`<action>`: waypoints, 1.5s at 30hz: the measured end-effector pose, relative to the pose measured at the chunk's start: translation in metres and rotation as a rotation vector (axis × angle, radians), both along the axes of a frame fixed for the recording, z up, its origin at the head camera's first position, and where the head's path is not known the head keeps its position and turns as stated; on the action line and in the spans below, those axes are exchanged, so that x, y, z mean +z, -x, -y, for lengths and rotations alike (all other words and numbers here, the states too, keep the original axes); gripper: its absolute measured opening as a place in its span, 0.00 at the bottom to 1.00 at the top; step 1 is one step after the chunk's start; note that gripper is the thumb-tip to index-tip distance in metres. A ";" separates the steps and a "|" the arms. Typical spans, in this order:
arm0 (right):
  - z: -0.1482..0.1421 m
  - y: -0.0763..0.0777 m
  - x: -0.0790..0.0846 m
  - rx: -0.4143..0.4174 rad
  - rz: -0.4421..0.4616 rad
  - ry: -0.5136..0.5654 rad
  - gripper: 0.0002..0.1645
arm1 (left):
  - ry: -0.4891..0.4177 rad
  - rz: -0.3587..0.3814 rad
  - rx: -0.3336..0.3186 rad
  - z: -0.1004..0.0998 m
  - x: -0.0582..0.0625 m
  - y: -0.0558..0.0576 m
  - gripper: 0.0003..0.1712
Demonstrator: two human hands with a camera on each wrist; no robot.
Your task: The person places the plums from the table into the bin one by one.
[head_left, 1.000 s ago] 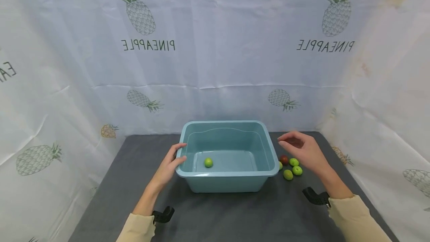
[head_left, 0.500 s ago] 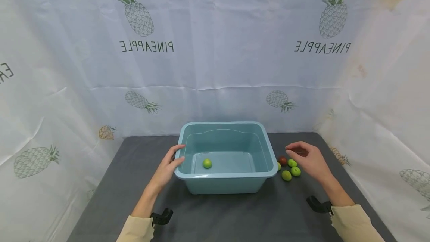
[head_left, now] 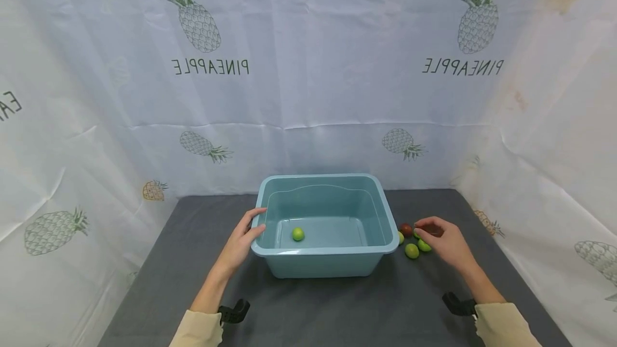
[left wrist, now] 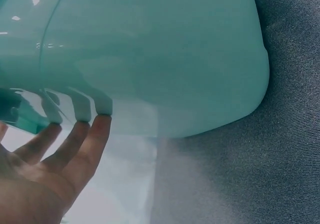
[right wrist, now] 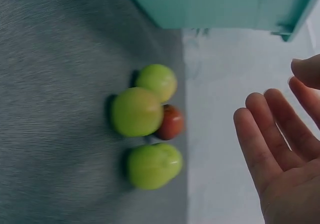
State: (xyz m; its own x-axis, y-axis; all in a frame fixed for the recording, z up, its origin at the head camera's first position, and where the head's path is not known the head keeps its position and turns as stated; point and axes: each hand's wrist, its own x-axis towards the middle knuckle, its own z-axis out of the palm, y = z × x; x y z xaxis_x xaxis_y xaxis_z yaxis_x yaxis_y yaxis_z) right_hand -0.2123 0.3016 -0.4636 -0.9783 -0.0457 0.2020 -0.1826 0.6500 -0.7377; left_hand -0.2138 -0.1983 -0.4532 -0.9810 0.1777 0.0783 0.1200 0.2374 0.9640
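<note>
A teal plastic basin (head_left: 318, 265) stands on the dark grey cloth, with one small round green fruit (head_left: 298, 234) lying on its floor. My left hand (head_left: 239, 242) holds the basin's left rim, index finger and thumb hooked over the edge. In the left wrist view, other fingertips (left wrist: 103, 120) touch the outer wall. To the right of the basin lie several green fruits (head_left: 412, 251) and a dark red one (head_left: 406, 229). Over this cluster hovers my right hand (head_left: 448, 242), fingers loosely bent with nothing between them; it covers part of the green fruits in the head view.
Behind and on both sides hangs a white cloth (head_left: 308, 68) printed with pineapples, meeting the edges of the dark grey tabletop (head_left: 337, 315). A black strap mount sits on each wrist, the left one (head_left: 234, 311) and the right one (head_left: 458, 304).
My right hand has moved to the right and then down toward the fruits beside the basin. The left hand keeps its hold on the rim, and the fruits lie as before.
</note>
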 end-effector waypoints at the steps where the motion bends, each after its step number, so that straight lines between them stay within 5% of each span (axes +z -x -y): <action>1: -0.001 0.000 -0.004 -0.007 0.004 0.004 0.18 | 0.000 0.001 0.001 0.000 0.000 0.000 0.27; 17: -0.007 0.002 -0.054 -0.048 0.017 0.019 0.15 | -0.001 0.012 0.011 -0.004 0.000 0.002 0.27; 45: 0.007 -0.001 -0.071 -0.027 -0.023 -0.034 0.15 | -0.008 -0.012 0.028 -0.003 -0.002 -0.001 0.26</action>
